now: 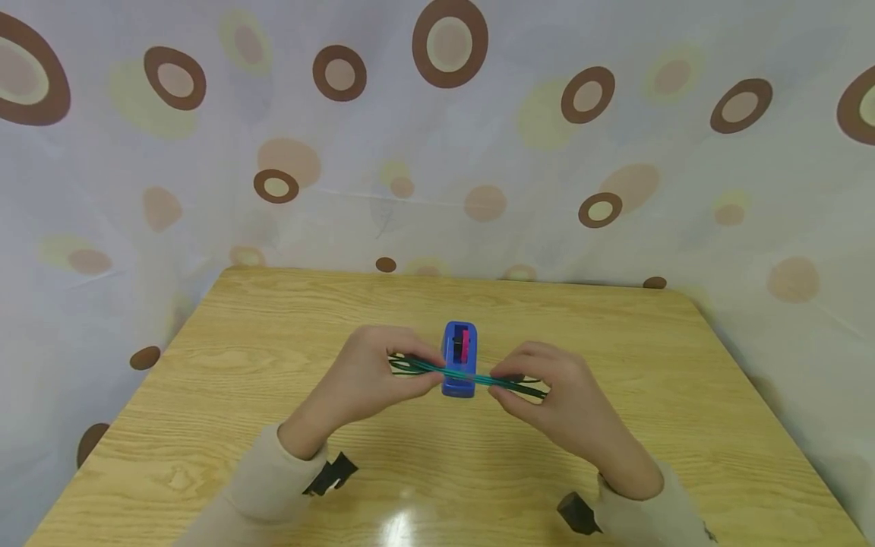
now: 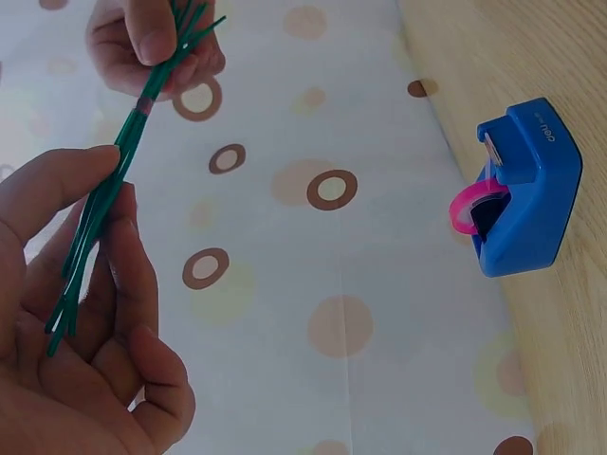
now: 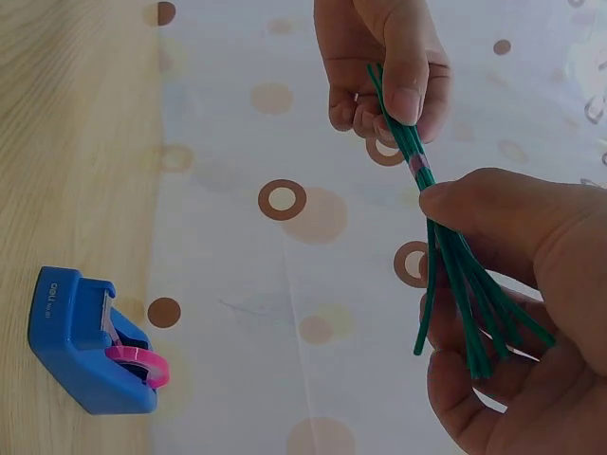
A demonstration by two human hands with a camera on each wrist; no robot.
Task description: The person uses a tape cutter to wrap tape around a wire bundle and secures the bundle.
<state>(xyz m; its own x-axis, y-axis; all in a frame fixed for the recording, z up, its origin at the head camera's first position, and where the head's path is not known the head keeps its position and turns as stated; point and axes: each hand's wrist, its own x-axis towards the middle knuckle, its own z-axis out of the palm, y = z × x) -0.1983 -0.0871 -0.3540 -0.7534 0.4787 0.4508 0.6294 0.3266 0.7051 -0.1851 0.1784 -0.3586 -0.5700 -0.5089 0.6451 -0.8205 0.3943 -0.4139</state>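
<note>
A bundle of thin green strands (image 1: 482, 379) is stretched sideways between both hands above the table. My left hand (image 1: 374, 368) pinches its left part between thumb and fingers. On the other side, the thumb and fingers of my right hand (image 1: 557, 386) pinch the right part. A narrow, pinkish clear band of tape (image 3: 418, 163) wraps the bundle's middle, between the two grips. Past the fingers the loose ends fan out, most widely at the right hand in the right wrist view. Beyond the bundle stands a blue tape dispenser (image 2: 541, 199), touched by neither hand.
The dispenser carries a pink tape roll (image 3: 142, 363) and rests on a light wood table (image 1: 328, 304). Behind the table hangs a pale curtain (image 1: 410, 137) patterned with brown rings and spots. Dark straps or mounts (image 1: 331, 474) show at both wrists.
</note>
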